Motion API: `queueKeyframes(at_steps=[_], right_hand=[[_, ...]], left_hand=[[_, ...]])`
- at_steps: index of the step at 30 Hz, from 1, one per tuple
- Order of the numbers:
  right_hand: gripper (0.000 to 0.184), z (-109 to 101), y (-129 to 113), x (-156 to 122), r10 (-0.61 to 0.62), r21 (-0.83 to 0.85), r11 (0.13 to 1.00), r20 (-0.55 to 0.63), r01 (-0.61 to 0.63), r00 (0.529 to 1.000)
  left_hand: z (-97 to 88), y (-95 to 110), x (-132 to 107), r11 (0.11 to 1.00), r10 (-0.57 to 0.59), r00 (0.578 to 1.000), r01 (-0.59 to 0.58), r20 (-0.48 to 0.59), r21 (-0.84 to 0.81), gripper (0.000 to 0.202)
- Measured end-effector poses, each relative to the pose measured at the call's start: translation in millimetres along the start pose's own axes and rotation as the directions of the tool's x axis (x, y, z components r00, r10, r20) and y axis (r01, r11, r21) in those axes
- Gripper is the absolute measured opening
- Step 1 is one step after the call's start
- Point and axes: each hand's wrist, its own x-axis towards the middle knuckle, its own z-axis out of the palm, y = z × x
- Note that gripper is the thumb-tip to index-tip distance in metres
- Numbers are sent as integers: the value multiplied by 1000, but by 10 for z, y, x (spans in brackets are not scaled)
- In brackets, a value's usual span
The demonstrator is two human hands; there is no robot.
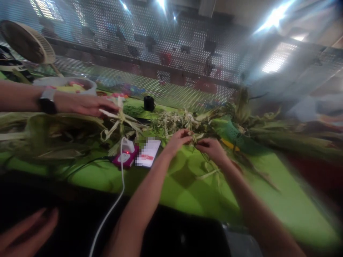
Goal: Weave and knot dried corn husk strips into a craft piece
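Note:
In the head view, my left hand (179,141) is closed, its fingertips pinched on a small bundle of pale green leaf strips (195,137) that looks like corn husk. From the other side my right hand (213,149) pinches the same bundle. Thin strips (210,175) hang or lie below my right hand, close to the green tabletop (187,194). Just beyond my hands lies a row of pale, flower-like husk pieces (174,120). The exact grip of my fingers is blurred.
A co-worker's hand (88,105) with a watch touches a husk flower (121,116). Nearby are a phone (148,153), a magenta power box (124,159) and a white cable (123,178). A black cup (149,103), green basket (237,134), leaf piles (281,132) and fan (28,43) surround them.

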Motion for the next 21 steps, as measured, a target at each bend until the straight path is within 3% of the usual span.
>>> queueKeyframes(at_steps=[5, 10, 13, 18, 21], right_hand=[[16, 102, 111, -44, -152, -15, 988, -187, 152, 971], [14, 144, 236, -29, -297, -78, 955, -191, 287, 936], [18, 177, 316, -24, -269, -64, 963, -209, 261, 940], [26, 153, 366, -18, -142, -20, 990, -190, 141, 971], [37, 44, 291, 52, -79, 54, 994, -219, 93, 973]], left_hand=[[69, -75, 4, 989, -82, 996, 77, -34, -126, 32], [120, -140, -3, 902, -221, 975, 213, 22, -374, 32], [139, -127, -24, 896, -231, 973, 218, 12, -386, 30], [125, -194, 6, 960, -165, 983, 142, -78, -241, 30], [152, -331, 70, 965, -253, 953, 235, -169, -119, 28]])
